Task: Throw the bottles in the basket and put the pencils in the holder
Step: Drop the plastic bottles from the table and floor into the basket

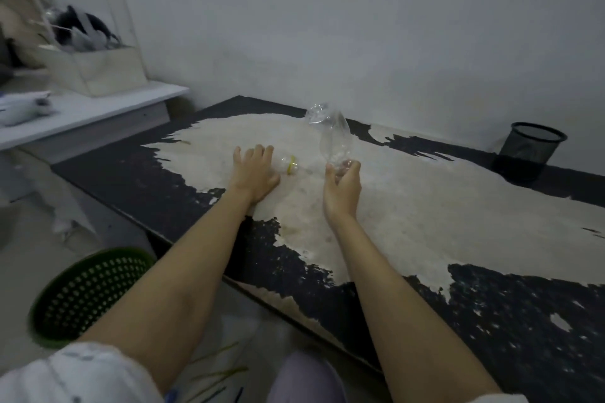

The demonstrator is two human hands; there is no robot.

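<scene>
While both arms reach over the desk (425, 206):
Left hand (253, 175): flat, covering lying bottle (289, 165).
Right hand (342, 185): grasping upturned clear bottle (332, 136) by its neck.

bottles (330, 137) on table (458, 213), basket (88, 294) left

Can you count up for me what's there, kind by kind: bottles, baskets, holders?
Clear plastic bottles: 2, one upside down in the right hand at, one lying under the left hand at
Green basket: 1
Black mesh holder: 1
Total: 4
</scene>
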